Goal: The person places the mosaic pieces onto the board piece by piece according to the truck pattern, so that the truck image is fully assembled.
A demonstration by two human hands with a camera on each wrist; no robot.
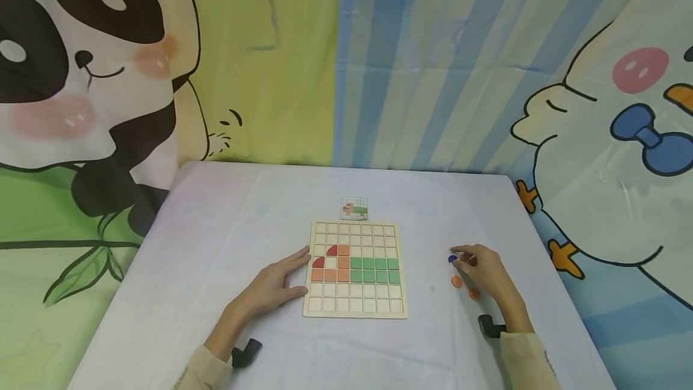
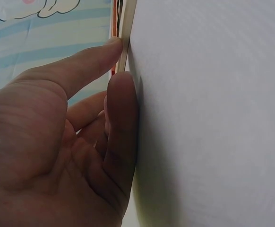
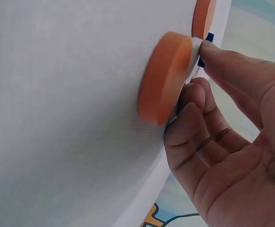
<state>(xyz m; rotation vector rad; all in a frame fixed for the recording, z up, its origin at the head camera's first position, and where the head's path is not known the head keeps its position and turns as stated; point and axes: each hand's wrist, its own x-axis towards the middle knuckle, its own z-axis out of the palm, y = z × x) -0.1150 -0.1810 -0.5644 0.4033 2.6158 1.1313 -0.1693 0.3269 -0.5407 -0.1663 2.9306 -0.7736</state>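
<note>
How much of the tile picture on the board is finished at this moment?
Done: green, orange and red tiles fill a patch of the wooden board. In hand: the right hand touches a blue piece beside two orange pieces; the left hand rests against the board's edge. Left: most squares are unfilled.

A table covered with a pale white cloth (image 1: 227,239) is seen; on it are laid a square wooden grid board (image 1: 355,303), a small pattern card (image 1: 354,207), two round orange discs (image 1: 457,281) and a small blue piece (image 1: 452,259).

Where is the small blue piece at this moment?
In the head view, the small blue piece lies on the table, right of the wooden grid board, at the right hand's fingertips, above two orange discs.
</note>
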